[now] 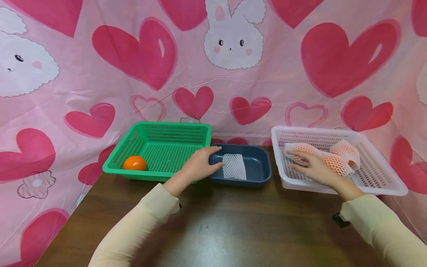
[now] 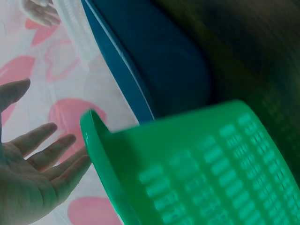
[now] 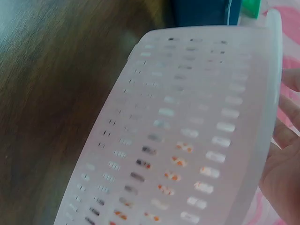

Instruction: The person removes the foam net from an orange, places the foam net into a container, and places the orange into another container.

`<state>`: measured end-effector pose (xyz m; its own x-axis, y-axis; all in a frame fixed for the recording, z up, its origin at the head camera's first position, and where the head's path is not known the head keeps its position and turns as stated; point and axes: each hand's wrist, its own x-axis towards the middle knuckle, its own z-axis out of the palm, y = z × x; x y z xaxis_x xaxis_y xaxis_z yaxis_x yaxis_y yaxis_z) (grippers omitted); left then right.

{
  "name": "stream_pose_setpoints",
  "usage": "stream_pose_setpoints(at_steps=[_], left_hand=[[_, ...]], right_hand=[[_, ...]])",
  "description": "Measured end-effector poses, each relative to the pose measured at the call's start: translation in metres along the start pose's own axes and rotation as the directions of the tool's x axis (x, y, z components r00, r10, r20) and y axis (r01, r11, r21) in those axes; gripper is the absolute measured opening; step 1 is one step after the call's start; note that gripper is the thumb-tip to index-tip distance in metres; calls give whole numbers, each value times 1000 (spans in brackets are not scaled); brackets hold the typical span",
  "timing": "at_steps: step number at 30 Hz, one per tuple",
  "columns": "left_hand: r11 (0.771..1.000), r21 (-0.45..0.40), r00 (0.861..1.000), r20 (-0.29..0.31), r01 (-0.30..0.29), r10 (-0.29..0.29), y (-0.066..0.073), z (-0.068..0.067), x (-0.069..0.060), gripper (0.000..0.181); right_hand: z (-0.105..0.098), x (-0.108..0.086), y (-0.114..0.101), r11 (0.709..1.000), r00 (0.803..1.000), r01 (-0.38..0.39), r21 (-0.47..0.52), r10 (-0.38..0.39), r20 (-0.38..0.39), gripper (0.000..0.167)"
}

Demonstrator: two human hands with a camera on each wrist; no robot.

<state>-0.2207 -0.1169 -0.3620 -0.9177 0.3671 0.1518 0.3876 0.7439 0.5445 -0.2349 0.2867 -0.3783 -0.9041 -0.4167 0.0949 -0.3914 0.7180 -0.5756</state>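
Note:
My left hand [image 1: 200, 163], thumb and fingers spread, hovers over the gap between the green basket [image 1: 163, 154] and the dark blue tray [image 1: 258, 167]. It holds nothing. A white foam net sleeve [image 1: 234, 167] lies flat in the tray. One bare orange [image 1: 135, 163] sits in the green basket's near left corner. Above the white basket [image 1: 377, 178] is my right hand [image 1: 315, 168], fingers extended, close to several oranges in foam nets [image 1: 345, 150]; whether it touches one I cannot tell. In the right wrist view, the basket's wall partly hides that hand [image 3: 288, 173].
All three containers stand in a row along the far side of a brown wooden table [image 1: 213, 226]. Behind them hangs a pink cloth [image 1: 233, 83] with hearts and rabbits. A dark wrist device [image 1: 340, 220] shows under my right sleeve.

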Motion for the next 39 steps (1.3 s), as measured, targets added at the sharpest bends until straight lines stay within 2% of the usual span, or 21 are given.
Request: stream_pose_setpoints(at_steps=[5,11,19,23,27,32,34,39], left_hand=[[1000,-7,1000,0,-16,16,9,12,8,65],[998,-54,1000,-2,-11,11,16,22,16,60],[988,-151,1000,17,20,-18,22,36,25,56],[977,-209,999,29,41,-35,25,46,30,54],[972,-226,997,49,61,-52,32,57,34,54],[968,-248,998,59,38,-24,38,66,39,51],[959,-283,998,62,29,-11,38,70,42,50],[916,-400,998,64,43,-19,41,86,48,46]], right_hand=[[-2,-2,8,1000,1000,4,-29,-5,-22,56],[-6,-7,14,998,998,8,-62,-12,-65,55],[-16,-15,24,991,997,-24,-130,14,-82,57],[-20,-19,30,984,995,-13,-178,-5,-100,56],[-21,-23,37,976,992,-6,-216,-21,-121,56],[-26,-26,45,976,988,10,-219,-43,-148,57],[-30,-27,47,976,987,0,-219,-35,-159,57],[-38,-30,52,972,985,-23,-234,-18,-172,57]])
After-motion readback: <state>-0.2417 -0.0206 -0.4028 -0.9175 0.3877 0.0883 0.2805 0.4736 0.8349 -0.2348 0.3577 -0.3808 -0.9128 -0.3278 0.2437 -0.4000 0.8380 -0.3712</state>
